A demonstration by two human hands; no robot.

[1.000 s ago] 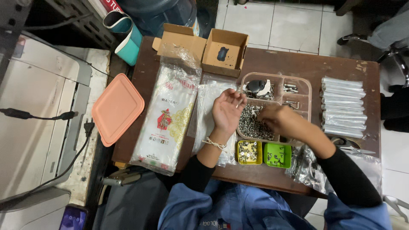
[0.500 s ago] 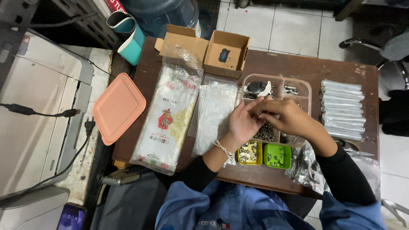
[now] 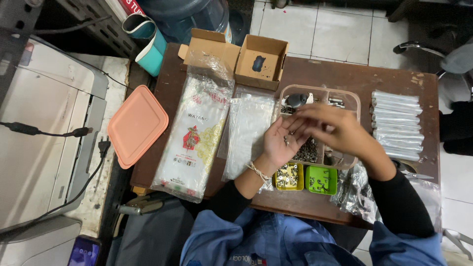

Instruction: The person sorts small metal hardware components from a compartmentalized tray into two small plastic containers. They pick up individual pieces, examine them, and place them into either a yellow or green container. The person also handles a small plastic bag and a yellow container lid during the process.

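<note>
Cupping small metal parts (image 3: 287,139) in the upturned left hand (image 3: 281,143) beside the divided tray (image 3: 355,106), closer than before; right hand (image 3: 335,129) grip blurred, cannot tell

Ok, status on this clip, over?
Left hand palm-up, cupping small metal screws. Right hand above the clear divided plastic tray, fingers at the left palm. Nothing obstructing.
</note>
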